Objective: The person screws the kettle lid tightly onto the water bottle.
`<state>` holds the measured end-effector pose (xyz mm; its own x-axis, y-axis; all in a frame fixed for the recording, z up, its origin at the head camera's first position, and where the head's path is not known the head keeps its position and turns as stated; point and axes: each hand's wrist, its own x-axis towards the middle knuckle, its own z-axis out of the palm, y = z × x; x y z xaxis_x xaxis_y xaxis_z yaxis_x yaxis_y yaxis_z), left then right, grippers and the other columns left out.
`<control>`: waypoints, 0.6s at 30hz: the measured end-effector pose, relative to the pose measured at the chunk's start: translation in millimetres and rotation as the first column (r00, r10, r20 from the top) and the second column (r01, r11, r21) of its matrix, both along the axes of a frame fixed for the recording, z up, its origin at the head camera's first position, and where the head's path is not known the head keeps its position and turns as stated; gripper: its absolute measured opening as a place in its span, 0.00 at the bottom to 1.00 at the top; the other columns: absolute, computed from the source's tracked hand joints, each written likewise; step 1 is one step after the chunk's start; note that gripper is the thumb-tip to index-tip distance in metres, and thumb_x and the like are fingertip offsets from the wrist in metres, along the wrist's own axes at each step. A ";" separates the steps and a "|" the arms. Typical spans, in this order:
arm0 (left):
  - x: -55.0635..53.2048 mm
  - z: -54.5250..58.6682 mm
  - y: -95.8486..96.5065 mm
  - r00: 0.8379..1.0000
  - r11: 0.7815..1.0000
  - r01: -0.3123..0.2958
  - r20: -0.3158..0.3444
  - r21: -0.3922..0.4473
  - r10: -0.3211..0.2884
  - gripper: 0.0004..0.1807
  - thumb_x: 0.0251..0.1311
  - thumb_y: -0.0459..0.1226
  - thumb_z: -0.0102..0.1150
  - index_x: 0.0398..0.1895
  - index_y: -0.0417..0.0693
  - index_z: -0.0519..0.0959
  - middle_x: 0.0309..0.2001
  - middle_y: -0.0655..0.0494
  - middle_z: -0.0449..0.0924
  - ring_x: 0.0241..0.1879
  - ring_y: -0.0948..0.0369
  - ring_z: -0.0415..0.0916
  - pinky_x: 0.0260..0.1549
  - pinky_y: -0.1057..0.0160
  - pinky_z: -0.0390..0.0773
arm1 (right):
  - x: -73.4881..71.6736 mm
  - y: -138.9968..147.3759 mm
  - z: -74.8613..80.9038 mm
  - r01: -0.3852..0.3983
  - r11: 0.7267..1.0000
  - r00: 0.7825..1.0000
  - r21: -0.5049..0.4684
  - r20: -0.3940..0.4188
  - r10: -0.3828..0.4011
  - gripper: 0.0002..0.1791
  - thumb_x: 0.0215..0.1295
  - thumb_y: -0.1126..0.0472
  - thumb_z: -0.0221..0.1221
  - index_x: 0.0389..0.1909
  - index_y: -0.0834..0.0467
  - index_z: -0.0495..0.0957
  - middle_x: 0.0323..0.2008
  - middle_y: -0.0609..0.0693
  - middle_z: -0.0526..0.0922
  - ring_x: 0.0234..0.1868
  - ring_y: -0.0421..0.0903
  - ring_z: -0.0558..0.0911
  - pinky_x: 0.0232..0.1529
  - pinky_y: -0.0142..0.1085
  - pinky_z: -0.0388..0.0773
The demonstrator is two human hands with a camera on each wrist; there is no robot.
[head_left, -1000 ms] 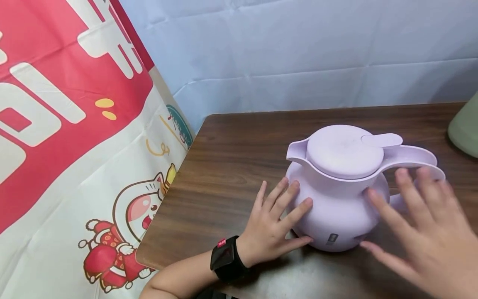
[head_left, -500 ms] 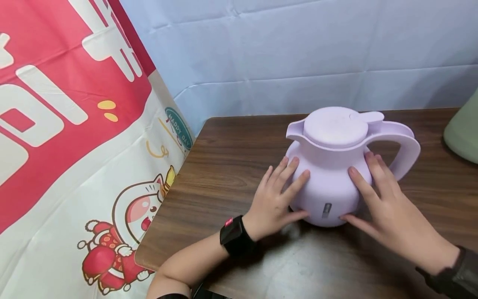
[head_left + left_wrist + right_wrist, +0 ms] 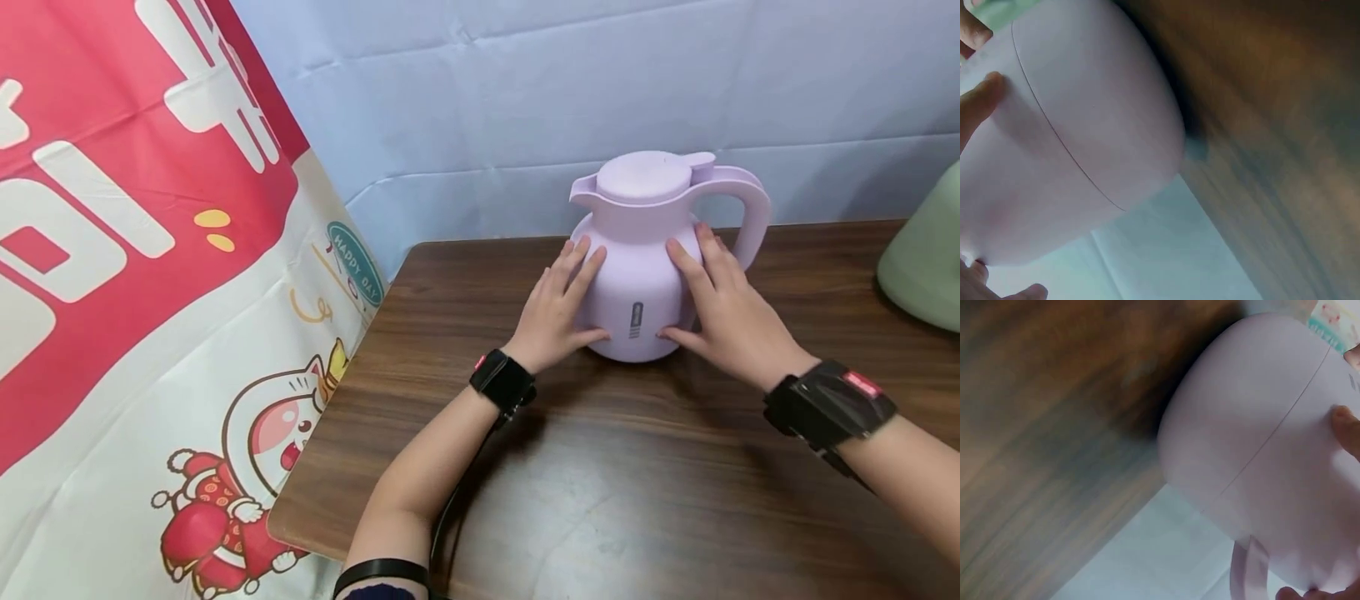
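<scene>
Lilac jug [image 3: 637, 271], long axis upright, spout [image 3: 583, 191] leftward, left hand [image 3: 551, 317] and right hand [image 3: 729, 321] outspread against it

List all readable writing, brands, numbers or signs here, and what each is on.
"HAPPY DAY": teal oval on the hanging cloth.
Large white characters, same cloth: cut off, not readable.
Grey label on the lilac pitcher: too small to read.
Red tags on both wrist straps: too small to read.

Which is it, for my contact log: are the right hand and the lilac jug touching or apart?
Touching. In the right wrist view, the right hand rests its thumb on the lilac jug, no gap showing.
</scene>
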<state>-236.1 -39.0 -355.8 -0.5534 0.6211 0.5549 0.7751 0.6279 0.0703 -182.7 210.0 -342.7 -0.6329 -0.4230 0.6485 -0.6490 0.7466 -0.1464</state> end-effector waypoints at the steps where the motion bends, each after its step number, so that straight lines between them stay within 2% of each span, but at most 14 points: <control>1: -6.6 0.6 1.5 1.000 1.000 -0.021 0.006 -0.011 0.021 0.60 0.42 0.55 0.73 0.74 0.49 0.47 0.75 0.53 0.36 0.73 0.57 0.29 0.65 0.45 0.51 | -6.2 -0.7 0.4 0.014 1.000 1.000 -0.003 0.011 -0.014 0.58 0.50 0.43 0.69 0.73 0.56 0.44 0.71 0.69 0.42 0.65 0.74 0.53 0.55 0.67 0.60; 4: -24.1 4.4 7.1 0.994 0.994 -0.097 0.036 -0.050 0.099 0.62 0.42 0.56 0.73 0.75 0.52 0.43 0.75 0.55 0.33 0.73 0.61 0.27 0.65 0.42 0.50 | -24.0 -3.3 1.9 0.060 0.998 0.997 -0.018 0.048 -0.059 0.66 0.35 0.64 0.79 0.73 0.55 0.44 0.71 0.68 0.42 0.65 0.73 0.53 0.53 0.68 0.61; 7: -38.2 9.0 13.2 0.981 0.981 -0.172 0.071 -0.092 0.178 0.65 0.42 0.59 0.71 0.76 0.56 0.37 0.75 0.59 0.29 0.72 0.63 0.25 0.65 0.40 0.47 | -41.0 -5.2 2.3 0.094 0.995 0.993 -0.032 0.073 -0.092 0.66 0.35 0.65 0.78 0.73 0.53 0.44 0.71 0.68 0.42 0.66 0.71 0.53 0.51 0.68 0.63; 10: -51.1 11.2 18.3 0.968 0.970 -0.219 0.101 -0.109 0.230 0.67 0.42 0.60 0.70 0.75 0.58 0.33 0.75 0.61 0.25 0.72 0.63 0.26 0.65 0.40 0.46 | -55.6 -6.1 2.3 0.113 0.993 0.989 -0.044 0.099 -0.109 0.65 0.37 0.65 0.78 0.73 0.52 0.45 0.71 0.67 0.42 0.67 0.69 0.52 0.50 0.68 0.63; 18: -78.3 11.7 25.9 0.944 0.955 -0.276 0.157 -0.106 0.290 0.66 0.43 0.58 0.70 0.75 0.60 0.31 0.75 0.61 0.25 0.73 0.63 0.27 0.64 0.39 0.50 | -84.7 -8.2 3.4 0.171 0.985 0.968 -0.027 0.191 -0.163 0.63 0.43 0.64 0.75 0.74 0.52 0.42 0.73 0.65 0.38 0.69 0.68 0.49 0.48 0.69 0.63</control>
